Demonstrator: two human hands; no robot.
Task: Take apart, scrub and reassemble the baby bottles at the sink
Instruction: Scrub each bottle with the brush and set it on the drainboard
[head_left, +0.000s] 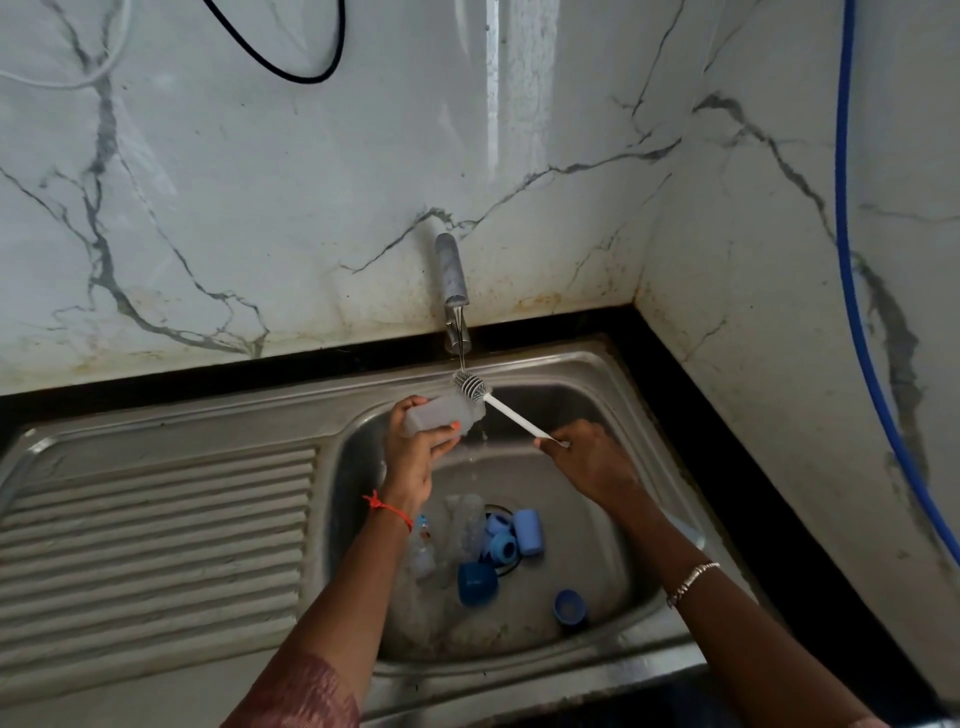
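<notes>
From my remote seat, the nearest thing is a patterned sleeve (301, 691) at the bottom edge, left of centre, with both forearms reaching up the frame over the steel sink (613, 631). A red thread (387, 506) circles the left wrist and a silver bracelet (691, 582) the right. Between the forearms, loose parts lie on the basin floor around the drain: two clear bottles (467, 525) on their sides, a dark blue cap (477, 584) below them, a blue ring (501, 545), a pale blue cap (529, 531) and, lower right and apart from the rest, another dark blue cap (569, 605). The ribbed drainboard (156, 519) fills the left of the frame. Further up, at centre, the left hand (415, 447) is wrapped around a translucent bottle (441, 413) held on its side above the basin, thumb across its near face, open end pointing right. The right hand (587, 457), apart from the left and just right of centre, pinches the end of the white bottle brush (511, 413). The handle slants up and left, so the bristle head meets the bottle's open end. I cannot tell whether any bristles are inside. Water from the tap (453, 291) falls onto that head. Behind it is the veined marble wall (260, 208), with a black cable (291, 73) looping at the top and a blue hose (852, 260) down the right side.
</notes>
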